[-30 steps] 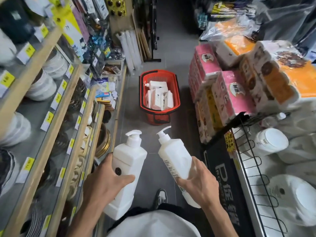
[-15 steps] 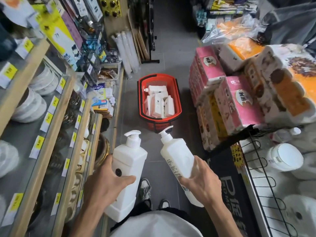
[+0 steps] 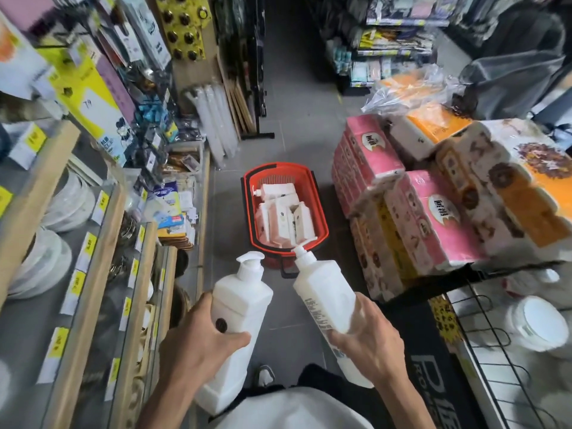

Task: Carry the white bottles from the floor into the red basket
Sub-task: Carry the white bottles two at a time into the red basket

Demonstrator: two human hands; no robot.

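**Inspector:** Left grip (image 3: 198,345): fingers and thumb curled round the body of a white pump bottle, the left bottle (image 3: 243,301), held close to upright. Right grip (image 3: 368,345): clamped round the lower half of the right bottle (image 3: 325,292), which tilts with its pump leaning forward and to the left.

**Clerk:** And the red basket (image 3: 322,226)?

**Inspector:** It stands on the grey floor (image 3: 297,134) in the aisle ahead of both hands. Wooden shelves (image 3: 93,258) are on the left, stacked tissue packs (image 3: 402,212) on the right. The right bottle's pump overlaps the near rim in this view. I cannot tell whether it is over the basket or short of it.

**Clerk:** Contents?

**Inspector:** Several white bottles (image 3: 284,215) lying on their sides inside, packed together. One shoe (image 3: 264,374) shows on the floor below the held bottles.
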